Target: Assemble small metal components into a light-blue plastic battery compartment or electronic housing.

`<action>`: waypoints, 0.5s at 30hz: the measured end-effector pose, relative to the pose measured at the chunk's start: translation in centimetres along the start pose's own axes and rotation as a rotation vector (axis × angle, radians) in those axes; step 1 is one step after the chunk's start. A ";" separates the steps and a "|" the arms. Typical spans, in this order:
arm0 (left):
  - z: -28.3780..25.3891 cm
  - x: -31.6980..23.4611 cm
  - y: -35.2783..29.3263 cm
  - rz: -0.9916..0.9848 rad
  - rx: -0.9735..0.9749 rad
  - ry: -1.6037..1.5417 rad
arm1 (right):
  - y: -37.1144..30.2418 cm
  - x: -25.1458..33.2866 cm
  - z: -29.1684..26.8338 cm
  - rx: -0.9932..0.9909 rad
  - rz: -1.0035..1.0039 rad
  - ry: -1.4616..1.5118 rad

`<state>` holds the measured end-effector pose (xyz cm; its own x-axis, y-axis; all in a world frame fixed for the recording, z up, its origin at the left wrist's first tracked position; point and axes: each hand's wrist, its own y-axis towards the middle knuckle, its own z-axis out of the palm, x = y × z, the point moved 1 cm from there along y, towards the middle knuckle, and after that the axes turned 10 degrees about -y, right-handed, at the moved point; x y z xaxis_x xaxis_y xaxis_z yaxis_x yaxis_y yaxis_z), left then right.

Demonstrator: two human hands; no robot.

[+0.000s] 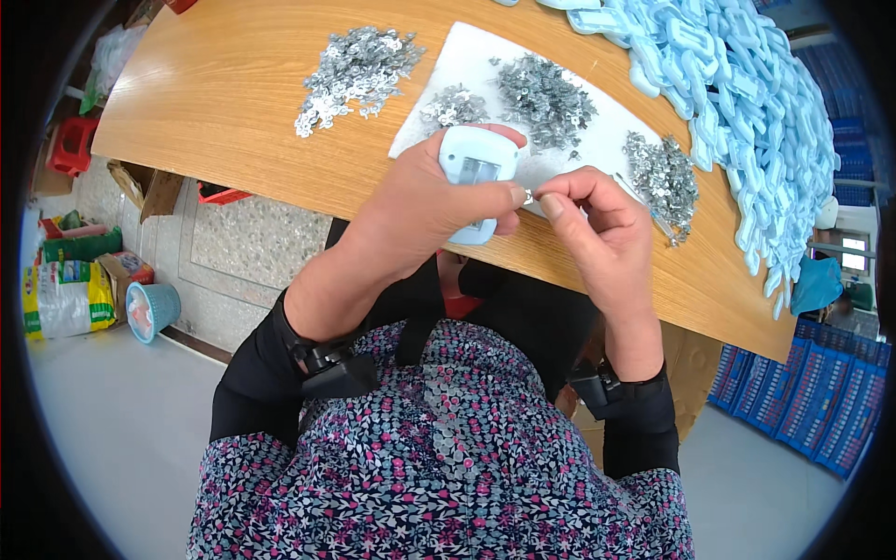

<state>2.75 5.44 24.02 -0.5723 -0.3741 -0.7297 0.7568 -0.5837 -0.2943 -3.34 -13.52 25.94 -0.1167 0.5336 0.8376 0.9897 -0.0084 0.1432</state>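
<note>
My left hand is wrapped round a light blue plastic casing with a rectangular window in its middle. The left thumb lies across the casing's face, its tip near the right edge. At that edge, my right hand pinches a tiny shiny metal piece between thumb and forefinger. The piece meets the casing beside the left thumb tip; how it sits there is too small to tell. Both hands hover over the front edge of the wooden table.
A white sheet carries heaps of small metal parts. More metal parts lie to its left, and another pile at its right. Many light blue casings are heaped at the far right. Blue crates stand on the floor.
</note>
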 end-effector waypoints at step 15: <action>0.3 1.0 0.1 0.142 -0.040 0.271 | -0.3 -0.3 0.0 0.156 0.386 0.242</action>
<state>2.21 4.80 23.41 -0.3592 -0.2406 -0.9017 0.8379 -0.5085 -0.1981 -3.62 -13.67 25.69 0.2641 0.3042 0.9153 0.9630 -0.0302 -0.2678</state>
